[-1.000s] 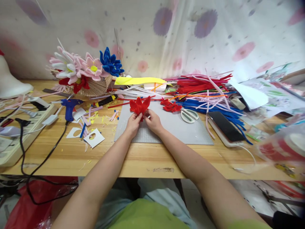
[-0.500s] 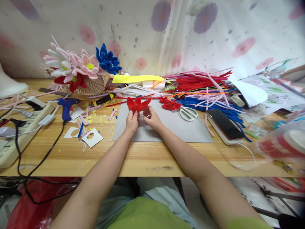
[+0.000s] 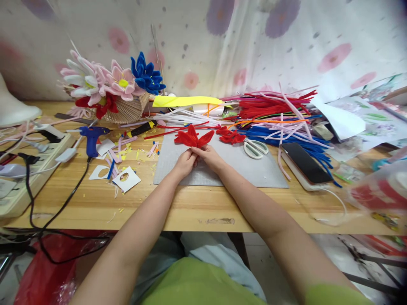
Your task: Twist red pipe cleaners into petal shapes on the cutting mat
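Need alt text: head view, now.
A fuzzy red many-petalled flower is held at its base by a person's bare left hand and bare right hand above a flat grey rectangular mat on a pale wooden table. Fuzzy red petal pieces and white-handled scissors lie to the right; a blue plastic glue gun is at left.

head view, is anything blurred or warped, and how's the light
Head view: the held red flower is fairly clear, its finest texture soft; head view: the cup near the right edge looks smeared and stretched; head view: shadows on the table are faint, and the curtain dims toward the upper left
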Demonstrator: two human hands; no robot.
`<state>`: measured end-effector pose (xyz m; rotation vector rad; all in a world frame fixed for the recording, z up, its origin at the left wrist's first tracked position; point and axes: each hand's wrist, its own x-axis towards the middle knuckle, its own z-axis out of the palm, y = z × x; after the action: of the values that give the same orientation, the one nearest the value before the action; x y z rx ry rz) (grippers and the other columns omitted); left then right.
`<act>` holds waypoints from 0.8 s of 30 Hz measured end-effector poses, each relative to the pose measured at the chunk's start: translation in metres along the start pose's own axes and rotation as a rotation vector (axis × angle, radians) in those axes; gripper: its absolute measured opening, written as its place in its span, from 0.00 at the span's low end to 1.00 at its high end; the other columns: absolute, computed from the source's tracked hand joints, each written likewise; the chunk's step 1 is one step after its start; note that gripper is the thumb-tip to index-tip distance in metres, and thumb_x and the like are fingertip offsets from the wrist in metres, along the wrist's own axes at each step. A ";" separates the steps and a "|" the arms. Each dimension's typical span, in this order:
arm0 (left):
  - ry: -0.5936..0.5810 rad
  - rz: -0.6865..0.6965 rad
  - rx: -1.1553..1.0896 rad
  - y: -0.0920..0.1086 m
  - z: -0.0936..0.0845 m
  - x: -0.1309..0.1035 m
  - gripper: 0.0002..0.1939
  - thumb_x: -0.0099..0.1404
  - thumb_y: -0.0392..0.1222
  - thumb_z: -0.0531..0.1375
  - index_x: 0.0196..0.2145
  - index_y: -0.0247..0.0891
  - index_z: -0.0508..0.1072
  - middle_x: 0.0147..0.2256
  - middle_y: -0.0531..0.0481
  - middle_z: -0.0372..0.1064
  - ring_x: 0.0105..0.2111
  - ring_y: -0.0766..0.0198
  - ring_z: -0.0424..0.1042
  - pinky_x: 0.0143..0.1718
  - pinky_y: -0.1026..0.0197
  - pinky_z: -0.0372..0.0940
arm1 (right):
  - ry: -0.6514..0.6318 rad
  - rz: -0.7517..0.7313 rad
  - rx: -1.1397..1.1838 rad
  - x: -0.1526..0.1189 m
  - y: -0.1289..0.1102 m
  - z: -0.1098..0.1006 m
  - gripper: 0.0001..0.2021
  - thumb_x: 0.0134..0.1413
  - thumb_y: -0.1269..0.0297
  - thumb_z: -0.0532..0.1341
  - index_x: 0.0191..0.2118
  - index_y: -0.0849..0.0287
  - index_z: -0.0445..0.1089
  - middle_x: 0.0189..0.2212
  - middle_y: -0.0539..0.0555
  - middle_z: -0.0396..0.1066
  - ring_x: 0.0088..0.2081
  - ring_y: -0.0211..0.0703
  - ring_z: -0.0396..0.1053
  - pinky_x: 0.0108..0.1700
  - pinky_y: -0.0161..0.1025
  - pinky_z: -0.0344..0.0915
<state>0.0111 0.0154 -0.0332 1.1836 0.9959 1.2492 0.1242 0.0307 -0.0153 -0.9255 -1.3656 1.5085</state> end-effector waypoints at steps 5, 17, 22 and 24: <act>0.138 0.155 0.187 0.014 -0.009 -0.002 0.09 0.52 0.31 0.62 0.33 0.38 0.72 0.28 0.53 0.67 0.23 0.71 0.61 0.25 0.68 0.57 | 0.264 -0.187 0.037 0.008 -0.017 -0.027 0.19 0.46 0.44 0.59 0.29 0.57 0.62 0.23 0.50 0.65 0.28 0.37 0.66 0.33 0.37 0.66; 0.621 0.226 0.091 0.008 -0.043 0.026 0.02 0.58 0.36 0.58 0.31 0.39 0.66 0.30 0.52 0.64 0.31 0.68 0.65 0.33 0.67 0.58 | 0.355 -0.030 -0.603 0.047 -0.019 -0.082 0.14 0.42 0.64 0.61 0.38 0.64 0.68 0.28 0.53 0.68 0.30 0.39 0.64 0.37 0.41 0.65; 0.637 0.210 0.066 0.010 -0.044 0.025 0.06 0.60 0.41 0.58 0.28 0.38 0.65 0.27 0.54 0.64 0.31 0.69 0.64 0.34 0.67 0.58 | 0.306 0.063 -0.551 0.056 -0.016 -0.081 0.09 0.43 0.65 0.62 0.33 0.63 0.67 0.18 0.47 0.62 0.20 0.34 0.59 0.27 0.37 0.63; 0.633 0.209 0.074 0.009 -0.044 0.024 0.08 0.60 0.42 0.59 0.26 0.37 0.65 0.25 0.55 0.63 0.28 0.69 0.63 0.33 0.67 0.57 | 0.324 0.131 -0.541 0.055 -0.016 -0.080 0.08 0.41 0.66 0.63 0.30 0.62 0.67 0.17 0.47 0.62 0.19 0.35 0.60 0.26 0.37 0.63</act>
<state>-0.0317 0.0431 -0.0297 0.9771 1.4082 1.8286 0.1824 0.1102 -0.0071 -1.5469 -1.5144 1.0246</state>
